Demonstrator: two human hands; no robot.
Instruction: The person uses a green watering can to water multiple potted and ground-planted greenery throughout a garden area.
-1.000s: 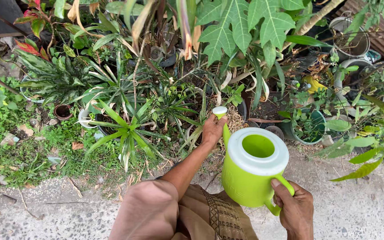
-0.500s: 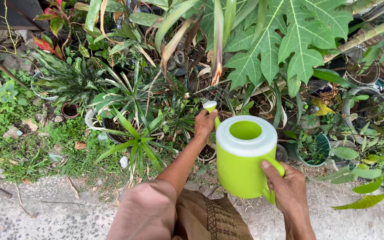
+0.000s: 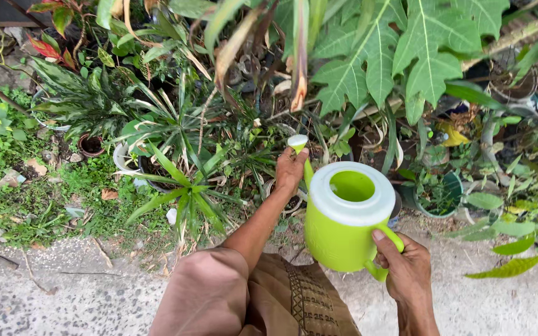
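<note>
Head cam, looking straight down at an outdoor spot: rough pale concrete path along the bottom, a strip of weedy ground cover on the left, then a dense crowd of potted plants filling the top half. Big lobed papaya leaves hang over everything, a spiky green plant sits left of centre, a red-leaved one is up in the corner, and there's a green pot plus a few empty-looking grey pots off to the right.

The lime green watering can with a white top rim is held over the edge of the path, just in front of the plants. Right hand is wrapped around its handle, gripping it. Left hand is out front, fingers closed on the spout just below the white spout tip. Hands are well apart, both clamped on the can
</note>
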